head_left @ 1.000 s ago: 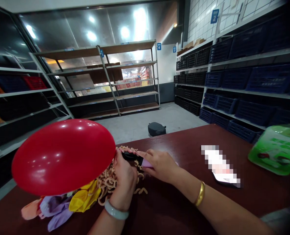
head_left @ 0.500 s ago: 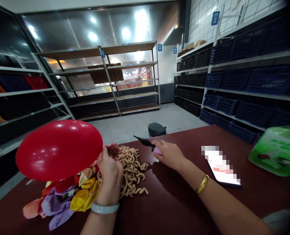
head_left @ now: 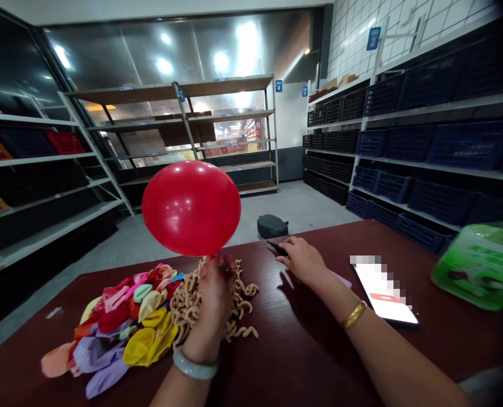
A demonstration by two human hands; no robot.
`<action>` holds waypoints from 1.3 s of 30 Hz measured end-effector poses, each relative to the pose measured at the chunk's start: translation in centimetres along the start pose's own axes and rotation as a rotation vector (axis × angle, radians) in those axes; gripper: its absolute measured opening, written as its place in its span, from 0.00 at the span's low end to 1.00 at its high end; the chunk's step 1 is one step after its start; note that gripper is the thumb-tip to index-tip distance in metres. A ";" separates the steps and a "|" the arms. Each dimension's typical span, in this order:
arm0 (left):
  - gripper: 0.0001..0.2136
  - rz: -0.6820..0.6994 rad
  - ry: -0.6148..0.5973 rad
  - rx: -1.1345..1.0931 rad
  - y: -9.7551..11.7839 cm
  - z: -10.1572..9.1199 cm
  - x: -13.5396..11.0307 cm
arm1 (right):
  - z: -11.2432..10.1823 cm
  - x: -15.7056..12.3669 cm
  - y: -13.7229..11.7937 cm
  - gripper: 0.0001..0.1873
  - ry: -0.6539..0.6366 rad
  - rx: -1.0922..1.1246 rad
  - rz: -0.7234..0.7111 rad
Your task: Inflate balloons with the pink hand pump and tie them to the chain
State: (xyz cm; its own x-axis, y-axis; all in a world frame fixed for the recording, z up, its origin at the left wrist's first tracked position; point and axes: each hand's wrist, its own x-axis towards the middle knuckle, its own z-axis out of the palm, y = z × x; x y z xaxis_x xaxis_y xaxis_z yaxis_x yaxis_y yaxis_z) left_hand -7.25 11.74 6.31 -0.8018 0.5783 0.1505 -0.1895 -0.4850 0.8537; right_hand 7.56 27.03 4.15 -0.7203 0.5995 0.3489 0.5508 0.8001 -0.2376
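An inflated red balloon (head_left: 191, 208) is up above the far edge of the table. My left hand (head_left: 217, 291), with a pale bangle at the wrist, is closed at its neck from below. A heap of tan, curled, stick-like pieces (head_left: 187, 299) lies around and behind that hand. Uninflated balloons (head_left: 145, 339) of many colours are piled to its left. In my right hand (head_left: 304, 260) is a hand-held balloon pump (head_left: 278, 248) with a tapered black tip. Part of its purple body shows past the wrist; the fingers hide the rest.
On the right of the dark red table (head_left: 272, 362) lie a phone (head_left: 387, 299) and a green pouch (head_left: 480, 265). A dark bag (head_left: 272, 225) rests on the floor beyond. Shelves with blue crates (head_left: 408, 141) line the right side; another rack (head_left: 183, 118) stands behind.
The red balloon has moved right and away from me, off the balloon pile, with my left hand under it. My right hand has shifted slightly right with the pump.
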 end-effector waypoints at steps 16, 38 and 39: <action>0.20 -0.248 -0.625 0.364 -1.7 1.7 -3.6 | 0.3 -1.8 -4.8 0.11 -0.401 1.893 -0.001; 0.15 -0.183 -0.420 0.433 -3.2 1.3 -2.3 | 0.4 -0.5 -3.6 0.10 0.046 1.792 0.174; 0.15 -0.242 -0.396 0.399 -3.2 1.3 -2.3 | 0.4 -0.4 -3.4 0.10 0.075 1.780 0.186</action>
State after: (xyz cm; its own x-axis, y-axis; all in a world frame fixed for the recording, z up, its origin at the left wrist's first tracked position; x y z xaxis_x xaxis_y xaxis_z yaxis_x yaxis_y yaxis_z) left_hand -4.11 12.85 3.85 -0.4761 0.8786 0.0374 -0.0517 -0.0704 0.9962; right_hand 5.81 24.06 4.50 -0.6614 0.7136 0.2309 -0.4940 -0.1827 -0.8501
